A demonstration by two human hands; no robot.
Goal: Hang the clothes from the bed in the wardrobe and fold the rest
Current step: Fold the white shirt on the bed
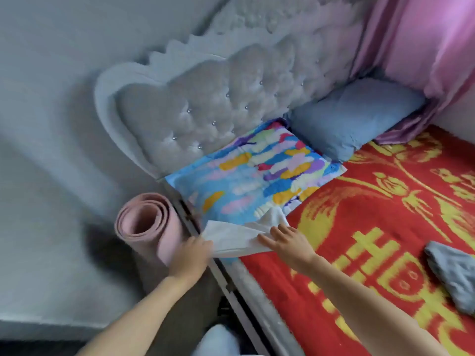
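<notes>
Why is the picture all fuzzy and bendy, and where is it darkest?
Head view: everything is a bit soft, with the tufted headboard and red blanket smeared; the wide lens bends the bed edge and tilts the room; the pink curtain glows brightest; the darkest shadow sits beside the rolled pink mat.

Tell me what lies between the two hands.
In the head view, a white cloth spans the gap from left hand to right hand, over the multicoloured pillow.

place: home bedroom | signs: tufted headboard (pixel 205 104), pillows (pixel 352 116), red blanket (pixel 372 227), pink curtain (pixel 424 42)
</notes>
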